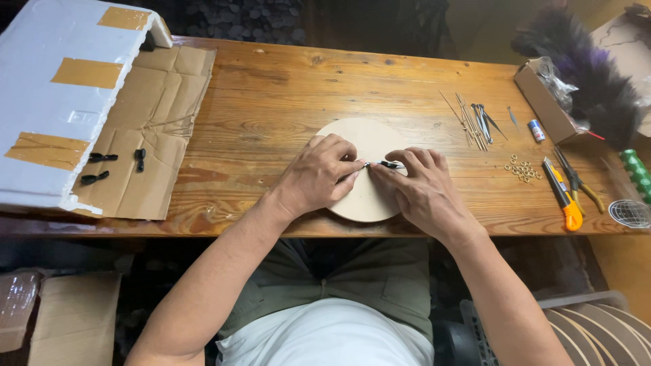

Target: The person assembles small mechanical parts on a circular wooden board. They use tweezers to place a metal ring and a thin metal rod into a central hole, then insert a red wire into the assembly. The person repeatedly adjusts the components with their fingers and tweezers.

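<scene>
Left hand [317,175] and right hand [422,191] meet fingertip to fingertip over a round wooden disc [369,203], fingers curled nearly closed, together pinching a small dark slender piece [388,164] at the disc's centre. The disc lies at the table's [285,102] 6 o'clock edge, slightly overhanging. At 3 o'clock: thin metal rods [473,120], small brass rings [522,168], an orange utility knife [563,194], pliers [576,179]. At 9 o'clock flattened cardboard [156,115] carries small black pieces [102,157]. Bare tabletop remains open at 12 o'clock.
</scene>
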